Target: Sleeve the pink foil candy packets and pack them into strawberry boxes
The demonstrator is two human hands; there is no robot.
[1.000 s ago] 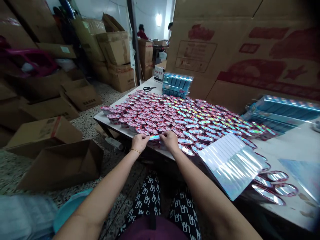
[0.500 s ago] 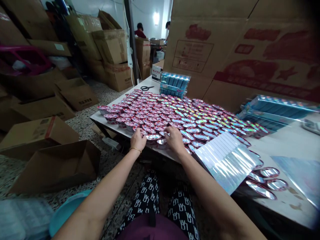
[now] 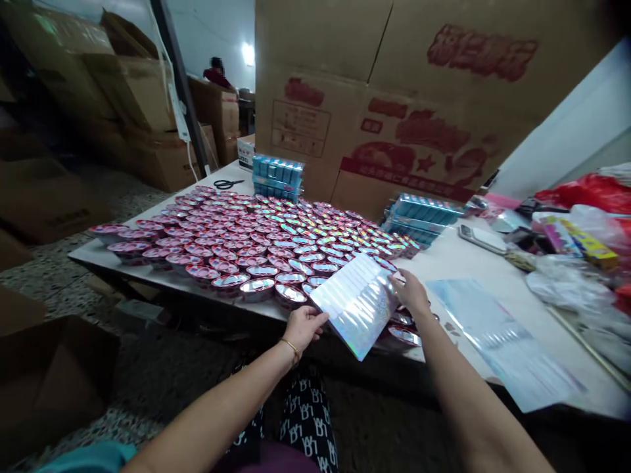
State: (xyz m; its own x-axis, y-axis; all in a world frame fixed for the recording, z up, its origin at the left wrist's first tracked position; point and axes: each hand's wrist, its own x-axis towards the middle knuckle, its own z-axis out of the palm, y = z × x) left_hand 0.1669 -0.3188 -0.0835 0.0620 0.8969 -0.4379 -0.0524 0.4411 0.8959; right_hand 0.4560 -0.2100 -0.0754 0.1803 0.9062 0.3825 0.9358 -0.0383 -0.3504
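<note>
A shiny silvery sticker sheet [image 3: 359, 303], marked with rows of strips, lies tilted over the near edge of the oval containers. My left hand [image 3: 303, 328] pinches its near left edge between thumb and fingers. At the far right edge, my right hand [image 3: 413, 295] has its fingers closed on the sheet. Many small oval containers [image 3: 257, 287] with red rims stand packed together on the table. Those at the left have pink printed tops, while others nearer the sheet show plain mirror-like tops. Several more containers [image 3: 405, 336] are partly hidden beneath the sheet and my right hand.
Another pale shiny sheet [image 3: 486, 328] lies at right on the white table [image 3: 444, 259]. Blue packs [image 3: 277, 176] stand behind the containers, near black scissors [image 3: 227, 184]. A large cardboard panel [image 3: 340, 59] rises behind. Plastic bags [image 3: 566, 282] clutter the right; a person [image 3: 217, 73] sits far back.
Both hands have left the containers at the front edge and moved right to the sticker sheet, gripping it at opposite sides. The view has turned right.
</note>
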